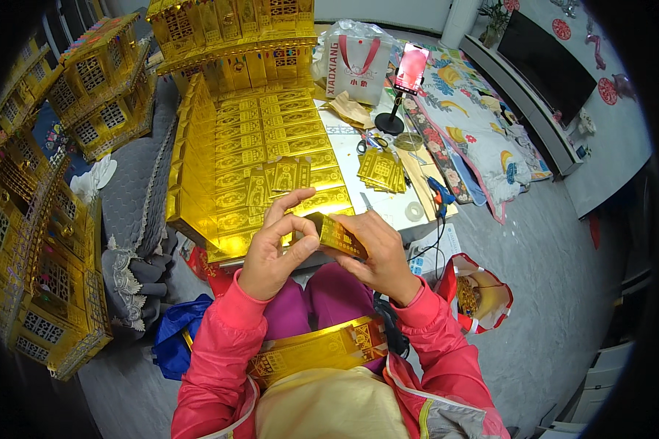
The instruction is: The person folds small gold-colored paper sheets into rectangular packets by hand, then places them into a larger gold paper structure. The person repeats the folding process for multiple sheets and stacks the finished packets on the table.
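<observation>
Above my knees, a small folded gold foil paper tube (341,237) with an open dark end is between my hands. My right hand (376,249) grips its right end, fingers over the top and thumb below. At the open left end, the thumb and forefinger of my left hand (283,241) pinch the edge, with the other fingers raised. Across my lap lies a long printed gold foil strip (318,348). In front, a gold foil panel (236,184) with a raised folded border bears several loose gold paper pieces (291,173).
Right of the panel sit stacked gold papers (381,170), scissors (372,144), clear tape (414,210), a blue hot glue gun (441,197) and a phone on a stand (390,122). Gold paper houses (44,263) line the left. An open red bag (475,293) stands on the floor.
</observation>
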`<state>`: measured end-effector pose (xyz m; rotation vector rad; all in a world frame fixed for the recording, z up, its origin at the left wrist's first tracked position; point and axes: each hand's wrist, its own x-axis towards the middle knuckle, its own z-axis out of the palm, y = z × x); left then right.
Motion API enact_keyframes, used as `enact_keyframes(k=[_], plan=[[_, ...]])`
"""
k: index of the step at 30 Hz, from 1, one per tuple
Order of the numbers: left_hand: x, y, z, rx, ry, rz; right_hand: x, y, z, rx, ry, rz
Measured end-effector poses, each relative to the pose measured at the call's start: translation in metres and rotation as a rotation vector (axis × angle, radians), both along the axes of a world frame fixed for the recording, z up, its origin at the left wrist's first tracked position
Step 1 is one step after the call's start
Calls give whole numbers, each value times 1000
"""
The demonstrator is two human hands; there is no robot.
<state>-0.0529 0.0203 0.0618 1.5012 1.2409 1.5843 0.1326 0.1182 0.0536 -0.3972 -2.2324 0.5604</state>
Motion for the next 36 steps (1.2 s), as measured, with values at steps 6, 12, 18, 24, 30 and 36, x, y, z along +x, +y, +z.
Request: enact_keyframes(k=[6,12,18,24,30,36], plan=[[5,-7,7,4,88,-44,2,0,3,54,0,19],[9,-7,8,19,167,7,2,-4,1,45,29,28],[10,-5,11,29,222,138,3,-13,3,-211,43,79],[12,-12,17,-85,-139,-108,9,-10,11,-219,64,116],[22,-10,16,-13,-107,73,10,-14,10,-226,104,37],[38,-13,14,326,608,726,3,-24,7,-246,226,-98]])
